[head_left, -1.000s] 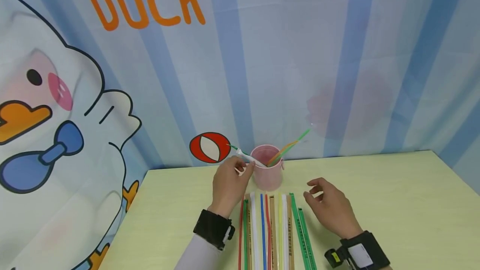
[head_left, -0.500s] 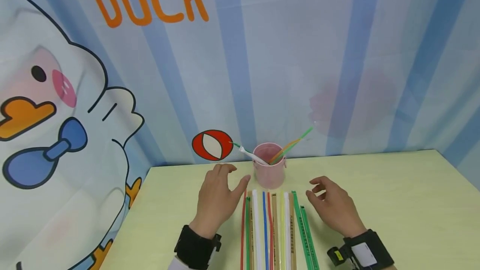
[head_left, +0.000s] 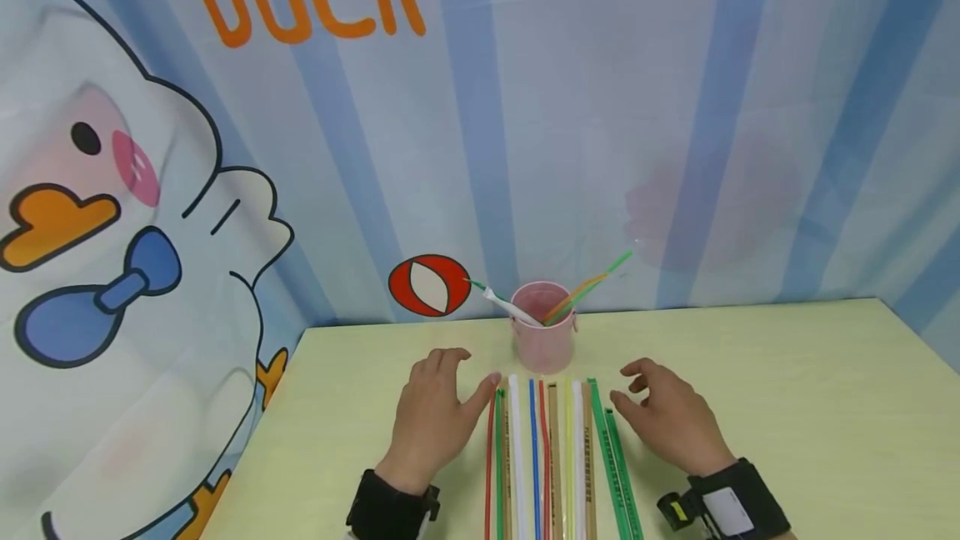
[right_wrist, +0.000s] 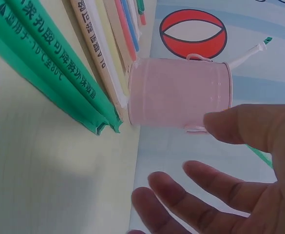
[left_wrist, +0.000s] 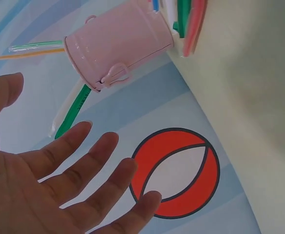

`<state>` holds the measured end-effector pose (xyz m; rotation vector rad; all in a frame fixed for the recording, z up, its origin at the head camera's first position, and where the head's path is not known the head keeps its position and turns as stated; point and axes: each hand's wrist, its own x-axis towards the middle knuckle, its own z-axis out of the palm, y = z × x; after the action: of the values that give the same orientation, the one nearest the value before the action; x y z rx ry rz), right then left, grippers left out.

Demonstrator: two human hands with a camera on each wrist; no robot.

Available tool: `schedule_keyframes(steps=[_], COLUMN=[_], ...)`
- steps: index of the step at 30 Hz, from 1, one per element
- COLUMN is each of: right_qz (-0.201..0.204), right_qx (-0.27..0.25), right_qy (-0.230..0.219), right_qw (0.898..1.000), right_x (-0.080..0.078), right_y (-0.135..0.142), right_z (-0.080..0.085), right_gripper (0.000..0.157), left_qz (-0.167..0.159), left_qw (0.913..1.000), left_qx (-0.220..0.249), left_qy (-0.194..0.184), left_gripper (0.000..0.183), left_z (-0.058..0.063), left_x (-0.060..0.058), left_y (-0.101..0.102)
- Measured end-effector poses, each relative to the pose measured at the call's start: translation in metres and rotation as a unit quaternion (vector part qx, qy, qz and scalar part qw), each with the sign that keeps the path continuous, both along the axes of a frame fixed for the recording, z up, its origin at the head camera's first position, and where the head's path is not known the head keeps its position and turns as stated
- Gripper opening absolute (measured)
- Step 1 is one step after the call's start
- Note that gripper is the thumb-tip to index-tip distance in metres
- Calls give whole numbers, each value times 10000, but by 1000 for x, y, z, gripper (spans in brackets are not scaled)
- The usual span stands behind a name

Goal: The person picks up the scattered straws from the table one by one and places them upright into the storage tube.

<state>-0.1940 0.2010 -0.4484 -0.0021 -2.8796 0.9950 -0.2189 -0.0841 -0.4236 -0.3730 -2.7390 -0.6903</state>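
Observation:
A pink bucket (head_left: 543,348) stands near the table's back edge. Leaning out of it are a white-wrapped straw (head_left: 517,308) with a green tip, an orange straw (head_left: 577,293) and a green one. Several drinking straws lie side by side in front, from a thin red straw (head_left: 490,465) at left to two green-wrapped straws (head_left: 624,473) at right. My left hand (head_left: 431,423) hovers just left of the row, fingers spread and holding nothing; the left wrist view shows its bare palm. My right hand (head_left: 671,423), loosely bent and holding nothing, is right of the green straws.
The pale yellow table (head_left: 810,407) runs back to a blue striped curtain (head_left: 570,107) printed with a large duck (head_left: 150,340), a red-and-white ball (head_left: 430,285) and orange lettering. A black camera band (head_left: 738,502) sits on my right wrist.
My left hand has let go of the white-wrapped straw in the bucket and drawn back down and left, fingers opening. My right hand has stayed nearly still. The head view has tilted slightly.

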Motion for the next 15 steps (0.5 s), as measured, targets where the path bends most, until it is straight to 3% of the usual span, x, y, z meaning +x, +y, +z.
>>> schedule_keyframes(steps=[7, 15], right_qz=[128, 241], right_qx=[209, 644], right_qy=[-465, -944], right_qw=[9986, 9932], right_x=[5, 7], right_y=[0, -2], right_z=[-2, -12], right_gripper=[38, 20], left_qz=[-80, -115], left_qw=[9999, 9997], left_qx=[-151, -199], left_qy=[-15, -94], left_gripper=[59, 58], left_z=[-10, -11], left_x=[-2, -2], left_y=[-1, -1])
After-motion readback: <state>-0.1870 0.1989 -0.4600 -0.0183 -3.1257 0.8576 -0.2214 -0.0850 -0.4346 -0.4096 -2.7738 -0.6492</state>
